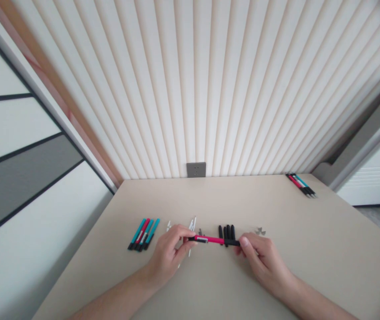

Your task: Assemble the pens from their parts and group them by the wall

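A pink pen (215,240) with black ends is stretched level between my two hands above the table. My left hand (170,249) pinches its black clip end. The black grip end is between the fingers of my right hand (259,253). Under and behind the pen lie several black grip pieces (230,232) and thin white refills (191,224), partly covered by my left hand. Small grey tips (260,231) lie just beyond my right hand. Small white pieces (168,226) are beside my left hand.
Several blue and pink pen barrels (145,233) lie in a row at the left of the beige table (210,195). Pens with silvery tips (301,184) lie at the far right corner. A ribbed pale wall with a grey socket (196,170) borders the back edge.
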`<state>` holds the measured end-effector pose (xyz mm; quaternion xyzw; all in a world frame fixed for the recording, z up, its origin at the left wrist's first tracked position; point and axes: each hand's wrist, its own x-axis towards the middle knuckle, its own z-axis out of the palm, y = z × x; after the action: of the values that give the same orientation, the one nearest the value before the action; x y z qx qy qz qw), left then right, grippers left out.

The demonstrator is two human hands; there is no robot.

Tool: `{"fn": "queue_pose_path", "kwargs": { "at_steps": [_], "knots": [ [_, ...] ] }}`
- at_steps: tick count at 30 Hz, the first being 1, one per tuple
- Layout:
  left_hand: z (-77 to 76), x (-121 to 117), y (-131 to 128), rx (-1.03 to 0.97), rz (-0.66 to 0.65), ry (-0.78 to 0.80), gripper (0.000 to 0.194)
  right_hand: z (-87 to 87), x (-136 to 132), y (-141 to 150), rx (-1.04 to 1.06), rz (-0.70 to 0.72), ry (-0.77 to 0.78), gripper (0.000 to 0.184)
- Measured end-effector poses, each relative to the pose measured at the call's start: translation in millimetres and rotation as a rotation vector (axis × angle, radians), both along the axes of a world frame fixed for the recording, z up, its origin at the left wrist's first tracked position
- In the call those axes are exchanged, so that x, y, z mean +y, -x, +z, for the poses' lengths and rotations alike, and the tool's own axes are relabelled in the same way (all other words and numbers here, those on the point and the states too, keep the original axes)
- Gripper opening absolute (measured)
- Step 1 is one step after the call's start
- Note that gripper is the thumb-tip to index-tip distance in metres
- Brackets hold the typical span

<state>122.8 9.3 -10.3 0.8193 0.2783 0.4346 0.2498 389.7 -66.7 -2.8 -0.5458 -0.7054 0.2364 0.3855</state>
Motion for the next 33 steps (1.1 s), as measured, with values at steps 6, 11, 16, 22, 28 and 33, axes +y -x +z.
{"fn": "queue_pose_path", "kwargs": {
  "at_steps": [6, 11, 16, 22, 28, 33],
  "knots": [
    [-4.1, 1, 2, 0.023, 0.032, 0.001, 0.007, -2.8, 2, -1, 0.045, -0.012, -0.072, 0.018],
    [-7.5, 0, 3, 0.004, -0.026, -0.024, 0.01, -1.2, 0, 1, -0.018, -0.091, 0.024, 0.026],
    [-3.8, 0, 1, -0.009, -0.046, 0.015, 0.01, -3.1, 0, 2, -0.07, -0.071, 0.056, 0.034],
    [5.7, -1, 0, -0.08, -0.014, 0.292, 0.012, -8.5, -1, 3, 0.079, -0.063, 0.06, 0.026],
    [3.4, -1, 3, -0.283, -0.3, 0.652, 0.028, -8.1, 2, 3, 0.18, -0.133, 0.061, 0.029],
    [6.7, 0, -1, -0.439, -0.546, 0.965, 0.035, -7.5, 2, 5, 0.243, -0.124, 0.092, 0.028]
  ]
}}
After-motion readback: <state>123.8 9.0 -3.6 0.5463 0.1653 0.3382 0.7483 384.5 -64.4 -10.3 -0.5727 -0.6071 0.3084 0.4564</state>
